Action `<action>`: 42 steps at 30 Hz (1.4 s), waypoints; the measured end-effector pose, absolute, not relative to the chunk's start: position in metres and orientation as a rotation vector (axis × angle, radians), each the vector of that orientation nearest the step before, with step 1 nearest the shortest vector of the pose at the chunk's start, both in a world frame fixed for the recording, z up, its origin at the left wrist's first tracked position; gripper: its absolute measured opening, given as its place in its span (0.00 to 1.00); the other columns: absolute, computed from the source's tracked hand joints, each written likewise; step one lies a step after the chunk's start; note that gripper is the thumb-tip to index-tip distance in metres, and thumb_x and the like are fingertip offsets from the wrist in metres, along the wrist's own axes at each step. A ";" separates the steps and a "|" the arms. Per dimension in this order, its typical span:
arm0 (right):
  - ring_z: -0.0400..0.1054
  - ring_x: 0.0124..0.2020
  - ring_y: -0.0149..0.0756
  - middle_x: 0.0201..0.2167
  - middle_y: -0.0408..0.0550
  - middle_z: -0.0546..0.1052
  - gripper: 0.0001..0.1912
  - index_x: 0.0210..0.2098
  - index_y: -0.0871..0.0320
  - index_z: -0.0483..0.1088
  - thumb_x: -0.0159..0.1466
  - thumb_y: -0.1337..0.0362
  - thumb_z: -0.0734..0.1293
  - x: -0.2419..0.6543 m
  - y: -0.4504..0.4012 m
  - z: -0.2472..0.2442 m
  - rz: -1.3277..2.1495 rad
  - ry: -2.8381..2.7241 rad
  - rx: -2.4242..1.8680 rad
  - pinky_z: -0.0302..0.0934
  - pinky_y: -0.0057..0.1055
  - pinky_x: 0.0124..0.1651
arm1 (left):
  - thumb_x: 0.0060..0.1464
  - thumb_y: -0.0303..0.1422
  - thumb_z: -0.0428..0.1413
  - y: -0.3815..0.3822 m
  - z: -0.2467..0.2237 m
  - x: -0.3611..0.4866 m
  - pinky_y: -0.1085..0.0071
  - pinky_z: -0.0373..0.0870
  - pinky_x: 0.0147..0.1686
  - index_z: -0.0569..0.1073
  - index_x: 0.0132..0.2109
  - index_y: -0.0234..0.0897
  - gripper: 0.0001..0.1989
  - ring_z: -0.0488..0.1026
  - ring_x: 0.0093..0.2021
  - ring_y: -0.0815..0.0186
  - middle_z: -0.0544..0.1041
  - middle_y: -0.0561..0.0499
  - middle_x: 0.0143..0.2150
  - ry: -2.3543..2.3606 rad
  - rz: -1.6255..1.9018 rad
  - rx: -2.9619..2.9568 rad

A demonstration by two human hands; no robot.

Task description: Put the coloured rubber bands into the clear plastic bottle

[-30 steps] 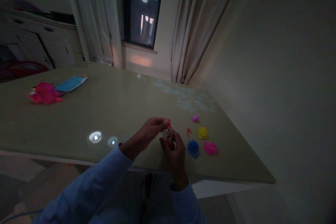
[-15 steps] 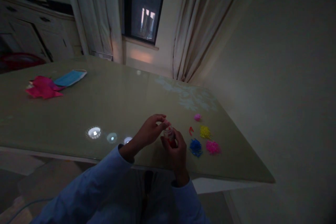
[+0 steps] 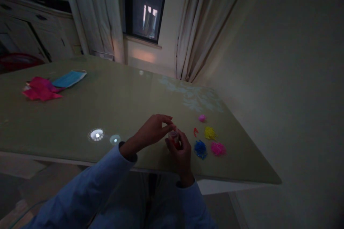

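My right hand (image 3: 182, 152) is wrapped round a small clear jar (image 3: 174, 135) with red contents, held upright or nearly so over the table's near side. Over the jar's mouth, my left hand (image 3: 156, 128) has its thumb and fingers pinched together; whatever is between them is too small to make out. To the right of the jar lie a blue pile of small loose pieces (image 3: 200, 149), a pink pile (image 3: 218, 148) and a yellow pile (image 3: 210, 133). A few red pieces (image 3: 195, 131) and a small pink clump (image 3: 202, 118) lie farther back.
The glossy greenish table (image 3: 120, 103) reflects several lights. At its far left are a blue face mask (image 3: 70, 78) and a crumpled bright pink wrapper (image 3: 41, 88). The table's right edge runs beside a wall (image 3: 282, 89); curtains (image 3: 206, 25) hang behind it.
My left fingertips have shifted slightly right, closer over the jar's mouth. My right hand keeps its hold on the jar. The view has turned very slightly.
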State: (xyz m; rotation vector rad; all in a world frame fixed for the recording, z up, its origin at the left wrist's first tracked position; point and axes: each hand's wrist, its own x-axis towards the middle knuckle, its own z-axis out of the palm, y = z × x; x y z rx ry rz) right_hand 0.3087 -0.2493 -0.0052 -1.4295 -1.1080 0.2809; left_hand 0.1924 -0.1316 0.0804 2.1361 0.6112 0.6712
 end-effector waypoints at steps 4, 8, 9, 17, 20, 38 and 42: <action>0.72 0.43 0.39 0.43 0.48 0.77 0.19 0.49 0.55 0.73 0.61 0.56 0.72 0.308 -0.249 -0.006 0.330 -1.039 -1.395 0.68 0.34 0.46 | 0.57 0.38 0.56 -0.135 0.084 0.193 0.60 0.69 0.53 0.83 0.37 0.38 0.13 0.77 0.53 0.56 0.80 0.41 0.52 0.591 0.631 2.186; 0.72 0.44 0.39 0.44 0.48 0.78 0.20 0.49 0.56 0.73 0.60 0.55 0.72 0.307 -0.249 -0.006 0.376 -0.986 -1.376 0.68 0.33 0.45 | 0.58 0.39 0.54 -0.136 0.087 0.192 0.60 0.71 0.52 0.83 0.39 0.38 0.14 0.77 0.52 0.56 0.80 0.42 0.53 0.537 0.611 2.201; 0.72 0.44 0.39 0.44 0.49 0.78 0.20 0.50 0.56 0.73 0.60 0.55 0.72 0.307 -0.250 -0.006 0.379 -0.983 -1.377 0.68 0.33 0.46 | 0.59 0.39 0.54 -0.136 0.088 0.192 0.60 0.71 0.51 0.83 0.39 0.38 0.15 0.78 0.52 0.57 0.80 0.42 0.52 0.526 0.617 2.191; 0.72 0.46 0.41 0.44 0.50 0.78 0.21 0.50 0.57 0.73 0.60 0.56 0.72 0.307 -0.251 -0.005 0.387 -0.941 -1.354 0.66 0.36 0.49 | 0.59 0.45 0.55 -0.144 0.086 0.183 0.65 0.75 0.46 0.80 0.44 0.37 0.17 0.79 0.47 0.60 0.82 0.44 0.47 0.561 0.832 1.869; 0.71 0.47 0.41 0.45 0.50 0.78 0.20 0.50 0.56 0.73 0.60 0.56 0.72 0.304 -0.253 -0.001 0.376 -0.906 -1.342 0.65 0.38 0.50 | 0.57 0.45 0.58 -0.154 0.064 0.174 0.63 0.75 0.47 0.75 0.51 0.37 0.21 0.77 0.51 0.58 0.80 0.42 0.51 0.577 0.854 1.727; 0.67 0.58 0.46 0.59 0.56 0.71 0.33 0.63 0.52 0.64 0.62 0.45 0.68 0.344 -0.252 0.036 0.423 -1.252 -1.432 0.65 0.42 0.55 | 0.45 0.41 0.67 -0.170 0.000 0.164 0.62 0.78 0.45 0.78 0.49 0.36 0.24 0.80 0.43 0.58 0.83 0.44 0.45 0.717 0.941 1.660; 0.73 0.45 0.43 0.50 0.57 0.77 0.27 0.54 0.59 0.72 0.60 0.51 0.71 0.413 -0.254 0.056 0.318 -1.435 -1.901 0.67 0.37 0.45 | 0.46 0.43 0.66 -0.169 -0.008 0.162 0.63 0.79 0.43 0.77 0.49 0.35 0.25 0.81 0.41 0.58 0.83 0.44 0.45 0.776 0.952 1.580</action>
